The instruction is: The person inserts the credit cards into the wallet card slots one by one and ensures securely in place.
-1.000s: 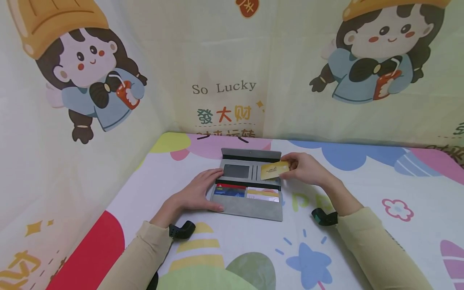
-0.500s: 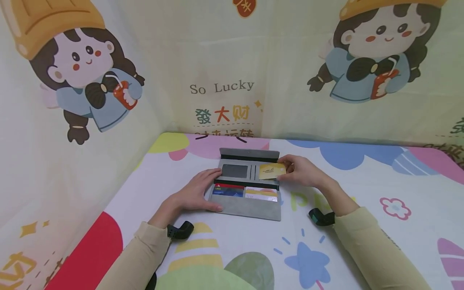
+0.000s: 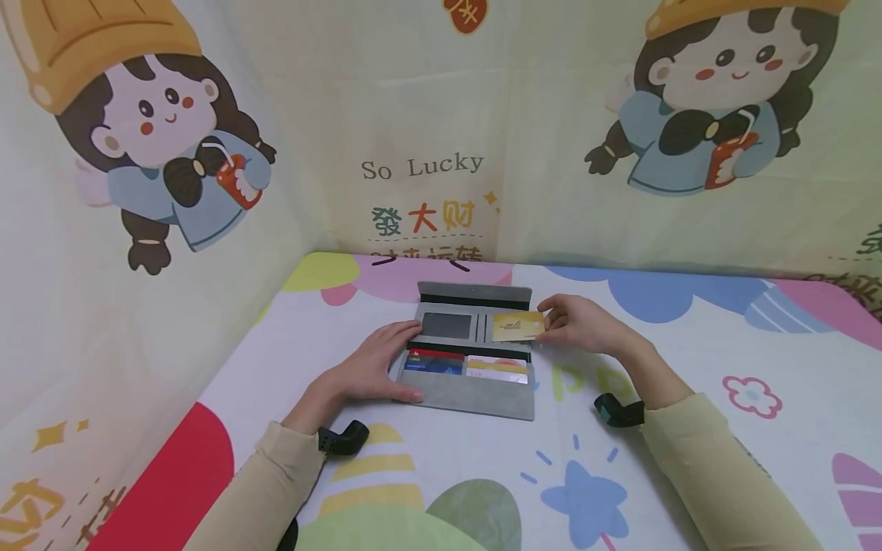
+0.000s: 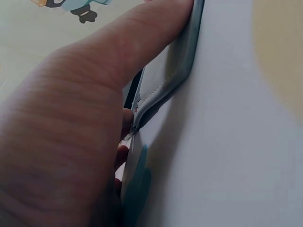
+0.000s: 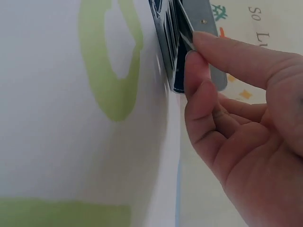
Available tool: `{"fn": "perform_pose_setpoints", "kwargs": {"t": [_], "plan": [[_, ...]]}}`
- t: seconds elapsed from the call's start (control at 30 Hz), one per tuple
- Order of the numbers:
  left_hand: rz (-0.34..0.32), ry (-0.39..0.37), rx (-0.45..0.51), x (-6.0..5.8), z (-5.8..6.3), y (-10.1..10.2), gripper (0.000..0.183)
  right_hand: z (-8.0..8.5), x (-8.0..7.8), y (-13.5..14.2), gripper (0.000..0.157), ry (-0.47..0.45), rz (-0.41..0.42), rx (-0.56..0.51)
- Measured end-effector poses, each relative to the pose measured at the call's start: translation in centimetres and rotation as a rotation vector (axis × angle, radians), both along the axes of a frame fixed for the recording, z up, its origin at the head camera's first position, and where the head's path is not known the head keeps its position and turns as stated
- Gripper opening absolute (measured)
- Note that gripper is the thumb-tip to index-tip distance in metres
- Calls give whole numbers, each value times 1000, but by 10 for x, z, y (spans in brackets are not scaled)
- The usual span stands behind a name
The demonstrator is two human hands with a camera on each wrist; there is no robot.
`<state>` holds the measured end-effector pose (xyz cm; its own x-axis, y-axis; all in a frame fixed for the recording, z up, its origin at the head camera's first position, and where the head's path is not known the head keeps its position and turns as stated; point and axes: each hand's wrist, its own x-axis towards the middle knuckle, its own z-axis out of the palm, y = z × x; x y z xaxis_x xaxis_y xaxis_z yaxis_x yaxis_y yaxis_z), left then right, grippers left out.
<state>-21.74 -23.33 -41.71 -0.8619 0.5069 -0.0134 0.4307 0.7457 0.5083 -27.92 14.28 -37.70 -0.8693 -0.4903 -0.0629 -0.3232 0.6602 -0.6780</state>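
Observation:
A grey wallet (image 3: 475, 398) lies unfolded on the table, its card slots facing up. My left hand (image 3: 375, 363) rests along its left edge, fingers spread, thumb on the near flap; in the left wrist view that thumb (image 4: 137, 35) lies over the raised edge. A gold card (image 3: 517, 326) sits over the upper right slot. My right hand (image 3: 586, 325) pinches its right end, and the right wrist view shows thumb and forefinger (image 5: 236, 49) meeting at the card's edge. A blue and red card (image 3: 436, 362) and a white and yellow one (image 3: 498, 368) fill the lower slots.
A printed cloth covers the table (image 3: 482, 451). Patterned fabric (image 3: 551, 153) hangs behind and at the left. A black wrist camera (image 3: 344, 438) sits by the left cuff and another (image 3: 619, 411) by the right.
The gold card has turned from slanted to nearly level with the slot and settled slightly lower. My right hand's fingers have slid right to its outer end. The left hand stays put.

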Motion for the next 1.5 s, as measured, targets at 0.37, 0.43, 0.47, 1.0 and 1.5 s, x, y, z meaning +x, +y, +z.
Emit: {"fn": "perform_pose_setpoints", "kwargs": {"t": [0.37, 0.43, 0.47, 1.0, 1.5], "plan": [[-8, 6, -8, -1, -2, 3, 111, 2, 1, -6, 54, 47, 18, -1], [-6, 8, -5, -1, -2, 3, 111, 2, 0, -8, 53, 53, 27, 2], [-5, 8, -5, -1, -2, 3, 111, 2, 0, -9, 53, 56, 30, 5], [-1, 7, 2, 0, -1, 1, 109, -3, -6, -32, 51, 67, 51, 25], [-5, 13, 7, -1, -2, 0, 109, -6, -7, -28, 50, 36, 69, 18]]}}
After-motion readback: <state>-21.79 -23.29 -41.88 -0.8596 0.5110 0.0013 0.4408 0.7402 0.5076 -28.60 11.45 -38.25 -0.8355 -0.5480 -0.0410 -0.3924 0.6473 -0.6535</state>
